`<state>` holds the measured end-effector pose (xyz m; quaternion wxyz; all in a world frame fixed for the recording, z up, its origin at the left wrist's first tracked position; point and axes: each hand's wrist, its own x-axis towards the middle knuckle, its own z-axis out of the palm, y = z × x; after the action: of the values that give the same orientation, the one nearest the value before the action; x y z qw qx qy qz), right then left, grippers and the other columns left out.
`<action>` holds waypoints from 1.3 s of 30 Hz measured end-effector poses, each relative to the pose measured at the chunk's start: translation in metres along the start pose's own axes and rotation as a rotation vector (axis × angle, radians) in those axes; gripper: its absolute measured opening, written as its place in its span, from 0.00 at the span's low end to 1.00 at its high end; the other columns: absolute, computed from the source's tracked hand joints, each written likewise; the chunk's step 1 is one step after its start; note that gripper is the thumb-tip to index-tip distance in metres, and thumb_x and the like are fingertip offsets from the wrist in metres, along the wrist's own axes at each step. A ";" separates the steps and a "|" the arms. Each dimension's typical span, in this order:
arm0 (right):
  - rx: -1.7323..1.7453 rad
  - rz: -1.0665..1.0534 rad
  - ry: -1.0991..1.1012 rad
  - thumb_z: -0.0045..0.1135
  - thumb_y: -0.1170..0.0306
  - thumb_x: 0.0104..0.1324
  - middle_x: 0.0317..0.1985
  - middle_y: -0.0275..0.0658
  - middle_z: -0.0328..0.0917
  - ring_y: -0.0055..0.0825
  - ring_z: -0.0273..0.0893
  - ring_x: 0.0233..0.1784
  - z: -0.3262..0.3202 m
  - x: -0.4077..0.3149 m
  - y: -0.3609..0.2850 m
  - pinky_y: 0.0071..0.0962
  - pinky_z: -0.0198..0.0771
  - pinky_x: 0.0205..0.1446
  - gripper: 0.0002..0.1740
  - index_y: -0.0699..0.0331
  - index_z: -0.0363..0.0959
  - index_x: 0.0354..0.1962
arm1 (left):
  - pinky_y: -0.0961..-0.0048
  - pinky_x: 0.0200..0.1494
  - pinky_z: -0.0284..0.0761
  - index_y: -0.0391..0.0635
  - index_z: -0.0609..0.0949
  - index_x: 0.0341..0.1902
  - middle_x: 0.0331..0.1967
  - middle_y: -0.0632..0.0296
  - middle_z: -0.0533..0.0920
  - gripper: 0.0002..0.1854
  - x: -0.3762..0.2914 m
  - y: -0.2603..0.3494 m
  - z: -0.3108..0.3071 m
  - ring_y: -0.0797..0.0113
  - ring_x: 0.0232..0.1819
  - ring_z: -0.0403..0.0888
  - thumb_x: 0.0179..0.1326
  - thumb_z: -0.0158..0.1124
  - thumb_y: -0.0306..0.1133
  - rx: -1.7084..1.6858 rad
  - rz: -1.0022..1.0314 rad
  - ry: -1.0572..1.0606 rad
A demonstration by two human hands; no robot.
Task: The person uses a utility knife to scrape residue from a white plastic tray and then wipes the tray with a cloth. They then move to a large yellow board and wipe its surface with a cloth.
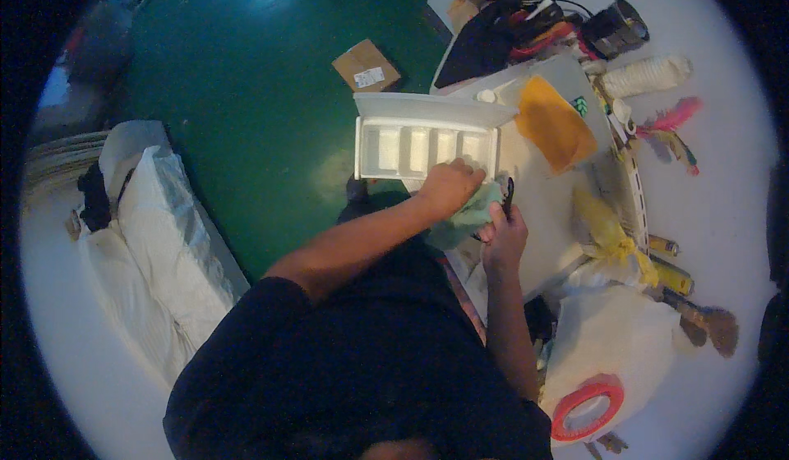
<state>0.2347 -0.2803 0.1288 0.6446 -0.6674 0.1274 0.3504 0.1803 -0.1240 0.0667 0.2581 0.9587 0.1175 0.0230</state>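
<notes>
A white box (425,173) with an upright lid and several rectangular compartments lies before me, partly beyond the table's left edge. My left hand (453,189) reaches over its near right side, fingers bent at the end compartment. Whether they grip the rim or something inside is hidden. My right hand (505,235) is closed around a slim black object (509,194), perhaps a tool handle; its full shape cannot be made out. A pale green cloth or soft plastic (478,208) lies between my hands, partly covered by the left one.
An orange sheet (555,127) lies on the pale table (536,226). Beyond it are a black bag (484,44) and a dark cylinder (615,27). Pink feathers (675,115), a yellow bag (607,232) and a red ring (588,411) are rightward. A cardboard box (367,66) sits on the green floor.
</notes>
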 end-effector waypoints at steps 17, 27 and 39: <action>-0.439 -0.040 -0.237 0.66 0.67 0.70 0.23 0.23 0.72 0.12 0.66 0.24 0.073 -0.045 0.009 0.22 0.61 0.27 0.07 0.62 0.81 0.38 | 0.67 0.45 0.79 0.44 0.82 0.47 0.40 0.61 0.85 0.07 -0.157 -0.074 -0.057 0.63 0.41 0.83 0.68 0.68 0.28 -0.608 -0.378 0.411; -0.594 -0.049 -0.330 0.67 0.63 0.69 0.25 0.29 0.77 0.16 0.70 0.27 0.165 -0.021 0.051 0.27 0.67 0.31 0.15 0.68 0.82 0.43 | 0.72 0.55 0.77 0.45 0.71 0.65 0.49 0.63 0.80 0.24 -0.168 -0.159 -0.068 0.71 0.50 0.78 0.70 0.70 0.31 -1.278 -0.586 0.326; -0.549 -0.096 -0.227 0.68 0.66 0.67 0.32 0.31 0.82 0.17 0.75 0.36 0.210 -0.003 0.079 0.25 0.72 0.42 0.14 0.69 0.81 0.42 | 0.71 0.55 0.77 0.46 0.73 0.60 0.45 0.66 0.82 0.27 -0.169 -0.166 -0.059 0.73 0.49 0.80 0.60 0.78 0.27 -1.106 -0.597 0.121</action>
<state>0.1197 -0.0924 0.0860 0.4660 -0.7786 -0.0769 0.4133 -0.0250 0.0041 0.0378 0.7038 0.6063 0.3651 0.0616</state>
